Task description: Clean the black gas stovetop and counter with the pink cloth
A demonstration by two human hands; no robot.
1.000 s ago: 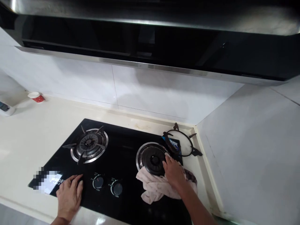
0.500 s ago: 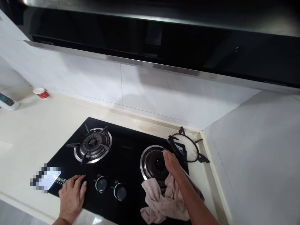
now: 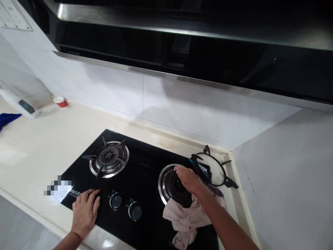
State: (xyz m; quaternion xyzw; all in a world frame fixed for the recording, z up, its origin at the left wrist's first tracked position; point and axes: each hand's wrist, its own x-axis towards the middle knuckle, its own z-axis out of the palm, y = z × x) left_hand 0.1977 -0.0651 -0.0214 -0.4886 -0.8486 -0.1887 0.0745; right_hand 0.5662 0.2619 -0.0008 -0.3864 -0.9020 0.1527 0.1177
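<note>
My left hand (image 3: 85, 210) rests on the front left edge of the black glass gas stove (image 3: 143, 194), fingers spread, holding nothing. Over the right burner (image 3: 170, 187), my right hand (image 3: 187, 178) is bent with its fingertips at the burner's upper rim. A crumpled pale pink cloth (image 3: 184, 222) bunches beneath my right palm and wrist and hangs over the stove's front right. My right fingers seem closed on a part of it, though the hand hides the grip. The burner has no pan support on it.
The removed black pan support (image 3: 224, 173) leans at the stove's back right corner. The left burner (image 3: 109, 158) keeps its support. Two knobs (image 3: 136, 211) sit at the front. A red and white cup (image 3: 61, 101) and white bottle (image 3: 19, 104) stand far left. A range hood (image 3: 166, 48) overhangs.
The view has shifted left, so things appear further right. My right hand has moved slightly over the burner, and the cloth beneath it has changed shape. My left hand stays at the stove edge.
</note>
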